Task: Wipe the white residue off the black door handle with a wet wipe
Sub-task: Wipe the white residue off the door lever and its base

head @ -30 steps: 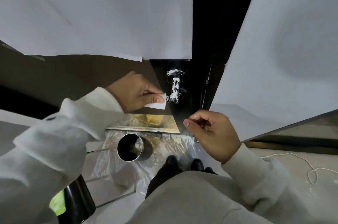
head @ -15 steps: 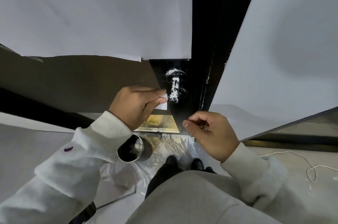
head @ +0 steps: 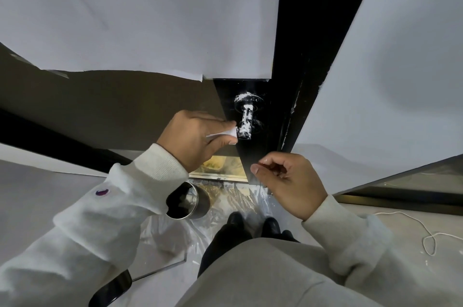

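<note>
A black door handle (head: 246, 120) smeared with white residue sticks out of the black door edge, just below a sheet of white paper. My left hand (head: 195, 138) pinches a small folded white wet wipe (head: 229, 133) whose tip touches the handle's lower left end. Lower and to the right, my right hand (head: 288, 181) hovers with its fingers curled loosely and nothing visible in it, apart from the handle.
White paper sheets (head: 140, 13) cover the door panels left and right. A steel cylindrical bin (head: 188, 202) stands on crinkled plastic sheeting (head: 240, 196) on the floor beside my black shoes (head: 235, 219). A white cord (head: 426, 234) lies at the right. A dark object (head: 110, 289) sits bottom left.
My left hand has dropped its wrist and turned, keeping the wipe at the handle's lower end. My right hand has hardly moved.
</note>
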`<move>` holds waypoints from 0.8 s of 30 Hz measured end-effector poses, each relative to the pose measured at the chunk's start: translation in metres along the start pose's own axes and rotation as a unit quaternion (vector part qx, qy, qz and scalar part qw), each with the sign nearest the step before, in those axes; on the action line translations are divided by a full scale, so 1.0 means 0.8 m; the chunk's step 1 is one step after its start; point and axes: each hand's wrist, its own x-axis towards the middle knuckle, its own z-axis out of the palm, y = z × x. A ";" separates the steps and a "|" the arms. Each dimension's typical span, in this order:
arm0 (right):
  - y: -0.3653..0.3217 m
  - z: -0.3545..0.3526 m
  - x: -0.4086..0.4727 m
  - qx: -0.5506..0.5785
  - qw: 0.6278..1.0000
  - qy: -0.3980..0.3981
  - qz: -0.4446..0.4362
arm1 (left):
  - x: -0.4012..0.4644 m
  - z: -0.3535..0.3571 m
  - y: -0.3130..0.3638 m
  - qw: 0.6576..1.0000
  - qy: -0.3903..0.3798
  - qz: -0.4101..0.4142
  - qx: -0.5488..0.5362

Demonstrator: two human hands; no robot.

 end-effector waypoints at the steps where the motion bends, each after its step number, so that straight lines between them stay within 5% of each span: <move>1: 0.000 0.000 0.000 -0.001 1.000 0.000 0.001 | -0.002 0.003 -0.001 0.999 0.015 0.027 0.020; 8: 0.005 0.000 -0.005 -0.020 1.000 0.006 0.018 | -0.017 0.023 0.008 0.982 0.127 0.117 0.071; 17: 0.012 -0.004 -0.007 -0.028 0.999 -0.003 0.032 | -0.023 0.006 -0.008 0.980 0.067 0.184 0.029; 20: 0.014 -0.005 -0.005 -0.026 0.999 0.001 0.034 | -0.031 -0.001 -0.010 0.987 0.078 0.140 0.019; 24: 0.015 -0.005 -0.001 -0.021 0.999 -0.006 0.034 | -0.051 -0.013 -0.012 0.986 0.160 -0.040 0.002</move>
